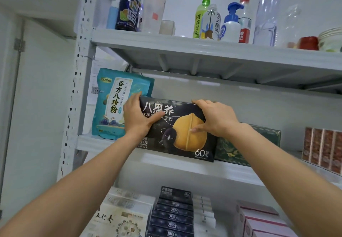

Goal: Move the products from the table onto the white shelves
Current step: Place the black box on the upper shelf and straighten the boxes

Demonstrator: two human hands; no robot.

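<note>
At the far left of the middle white shelf (166, 160), a teal pouch (111, 105) is stood upright against the frame post, so the space to its right is left free for the next product. Just beside it, the left grip (137, 116) is clasped round the upper left corner of the black box (181, 137), with the thumb laid across the printed front and the fingers tucked behind. This keeps the corner clear of the pouch, which the knuckles seem almost to touch. The box is held label outward and leaning slightly back, and its lower edge appears to be set on the shelf's front lip; it is judged to be in the course of being seated, not yet let go. On the other side, the right grip (216, 119) is closed over the top right edge, thumb pressed to the front, so that the wide, flat carton is steadied from both ends and can be guided squarely into the gap. To the right, a dark green box (227, 152) is placed close against the black one, partly hidden by the forearm, and red-brown packs (323, 149) are lined up further along. The counter is not in view.
</note>
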